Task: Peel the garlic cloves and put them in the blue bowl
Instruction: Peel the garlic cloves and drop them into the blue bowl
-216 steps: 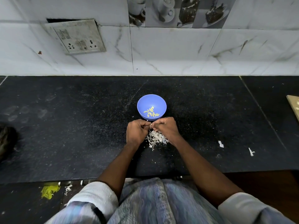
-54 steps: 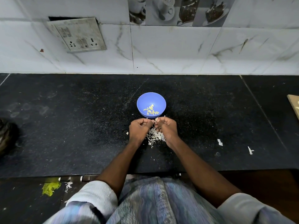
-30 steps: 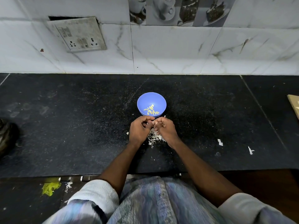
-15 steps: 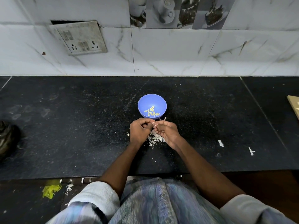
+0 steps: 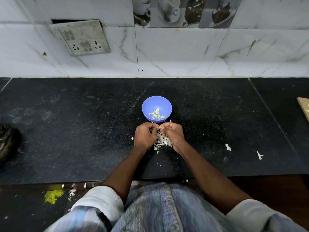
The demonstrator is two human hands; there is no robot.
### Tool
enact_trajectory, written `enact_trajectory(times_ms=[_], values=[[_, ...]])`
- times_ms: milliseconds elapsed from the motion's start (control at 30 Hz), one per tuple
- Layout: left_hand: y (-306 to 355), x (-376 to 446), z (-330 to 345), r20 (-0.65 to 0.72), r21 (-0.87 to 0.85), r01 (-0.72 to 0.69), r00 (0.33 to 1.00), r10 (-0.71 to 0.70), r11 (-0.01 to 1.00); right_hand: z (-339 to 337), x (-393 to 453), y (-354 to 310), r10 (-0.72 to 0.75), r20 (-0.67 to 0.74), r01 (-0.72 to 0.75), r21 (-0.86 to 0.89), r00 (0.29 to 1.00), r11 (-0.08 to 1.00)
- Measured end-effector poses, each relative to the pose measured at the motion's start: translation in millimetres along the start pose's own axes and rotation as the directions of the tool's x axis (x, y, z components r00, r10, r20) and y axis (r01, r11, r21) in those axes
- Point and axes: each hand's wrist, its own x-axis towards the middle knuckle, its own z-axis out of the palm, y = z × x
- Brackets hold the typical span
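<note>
A: Where's the garlic right now?

B: Between the two hands, as far as I can judge. The left hand [image 5: 145,137] and the right hand [image 5: 172,135] are both curled, thumbs and fingertips meeting just this side of the blue bowl [image 5: 156,108]. Something small and pale sits at that pinch, most likely a clove, though it is too small to be sure

A: So both hands are holding it?

B: Both look pinched on it, yes. A few peeled cloves [image 5: 156,114] already lie in the bottom of the bowl, and a pile of white skins [image 5: 161,142] sits on the black counter [image 5: 83,131] under the hands

A: What could go wrong?

B: The clove is tiny and probably slick once bare, so a hard tug on the skin could shoot it out onto the counter or off the near edge. Also, the pinch sits close to the bowl, so loose skin could drop in with the peeled ones. And a knuckle could nudge the light bowl and slide it
</note>
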Motion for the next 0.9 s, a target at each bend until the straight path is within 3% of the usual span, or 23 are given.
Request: enact_trajectory(times_ms=[133, 400, 900], values=[[1.2, 0.0, 1.6, 0.013, 0.134, -0.088, 0.996, 0.087, 0.987, -0.4, -0.5, -1.7, 0.001, -0.003, -0.001, 0.011, 1.000, 1.000], [5.3, -1.3, 0.0, -0.023, -0.016, -0.033, 0.999, 0.032, 0.999, -2.7, -1.6, -5.1, 0.040, -0.006, -0.040, 0.046, 0.999, 0.998], [11.1, -4.9, -3.8, -0.017, 0.154, -0.064, 0.998, 0.067, 0.986, -3.4, -5.1, -6.1, 0.054, 0.004, -0.054, 0.034, 0.999, 0.998]])
